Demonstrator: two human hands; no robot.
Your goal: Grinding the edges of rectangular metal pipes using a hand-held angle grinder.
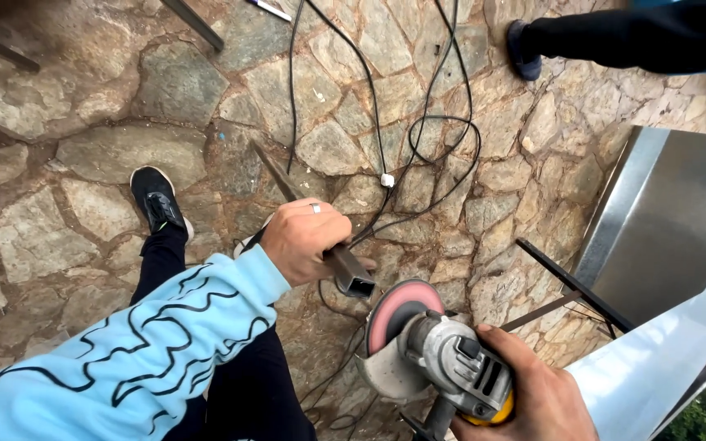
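Square steel tube [351, 273] at frame centre is gripped by closed left hand [304, 241]; angle grinder [443, 359] at lower centre is clasped by right hand [533, 392]. Risk judged: disc snagging tube edge, kickback toward trailing cables [418, 139].

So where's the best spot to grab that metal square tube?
Probably mid-shaft, from above, much as the left hand grips the square tube now. Its flat sides give fingers a steady wrap there. The open cut end sits close to the grinder's pink disc, held in the right hand, so keep back from it.
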